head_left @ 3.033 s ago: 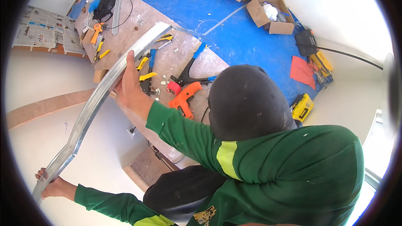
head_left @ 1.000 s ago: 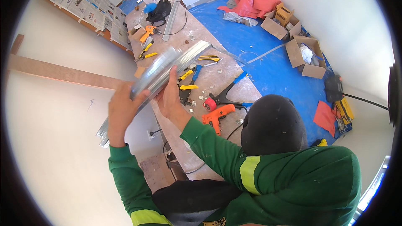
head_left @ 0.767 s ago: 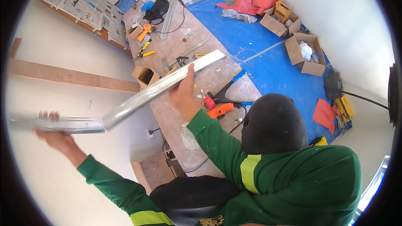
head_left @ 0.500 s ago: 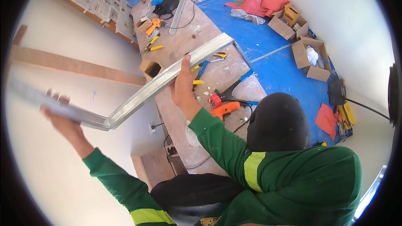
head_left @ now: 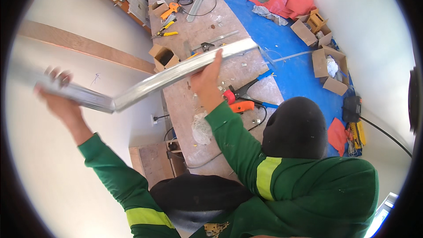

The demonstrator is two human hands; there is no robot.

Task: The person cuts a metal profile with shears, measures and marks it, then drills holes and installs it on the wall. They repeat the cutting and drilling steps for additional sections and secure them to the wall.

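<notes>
A silvery galvanised metal channel [head_left: 167, 78] is held up in front of me, bent at a joint into two lengths in a shallow V. My left hand [head_left: 61, 102] grips the left length, fingers curled over its upper edge; that end is blurred by motion. My right hand [head_left: 208, 80] is closed round the right length near its middle, the thumb on the near face. This length crosses above the worktable [head_left: 185, 125], its far end past the table's right edge. Under it, partly covered, lies a combination square [head_left: 207, 46].
On the table lie a blue-handled hand tool [head_left: 247, 90], an orange power tool [head_left: 241, 107], yellow-handled snips [head_left: 166, 33] and an orange glue gun [head_left: 171, 11]. A small cardboard box [head_left: 161, 53] stands at the left edge. Larger boxes [head_left: 329, 68] rest on blue floor sheeting [head_left: 304, 77].
Both hands have raised the channel, and its right length slopes less steeply. The bend now sits higher in the picture. The view has shifted slightly, so the table appears farther right.
</notes>
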